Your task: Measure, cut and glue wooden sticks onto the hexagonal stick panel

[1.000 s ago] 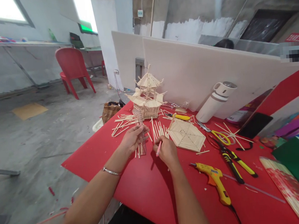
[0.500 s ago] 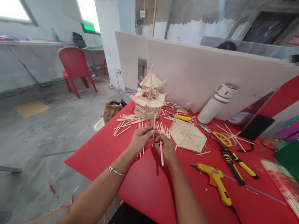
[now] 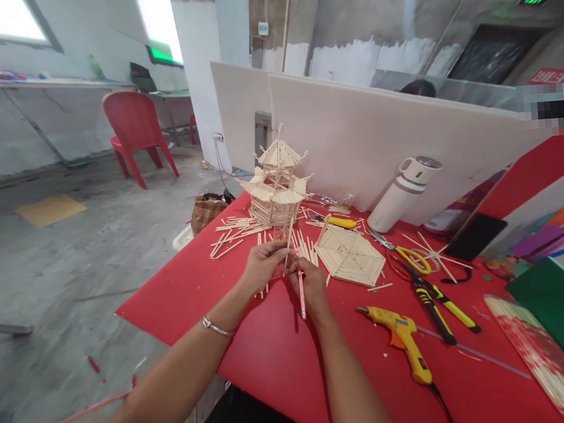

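My left hand (image 3: pixel 265 264) is closed, pinching a thin wooden stick (image 3: pixel 289 234) that stands nearly upright between thumb and fingers. Close beside it, my right hand (image 3: pixel 311 283) is closed around a slim pink pencil (image 3: pixel 302 294), its back end pointing down toward me. The pencil's tip is hidden at the fingers near the stick's lower end. Just beyond both hands stands a pagoda model (image 3: pixel 280 186) built of wooden sticks. Right of my right hand lies a flat hexagonal stick panel (image 3: pixel 350 256). Loose sticks (image 3: pixel 232 231) are scattered around the model's base.
On the red table (image 3: pixel 263 361) lie a yellow glue gun (image 3: pixel 401 337), pliers (image 3: pixel 436 307), scissors (image 3: pixel 411 257) and a yellow-handled cutter (image 3: pixel 339 222). A white thermos (image 3: pixel 404 193) leans near the white partition (image 3: pixel 344 130). At right is a packet of sticks (image 3: pixel 537 348). A person's head shows behind the partition.
The view has shifted slightly, so everything sits a little further left. Both hands keep their hold on the stick and the pencil, with only a slight movement of the pencil.
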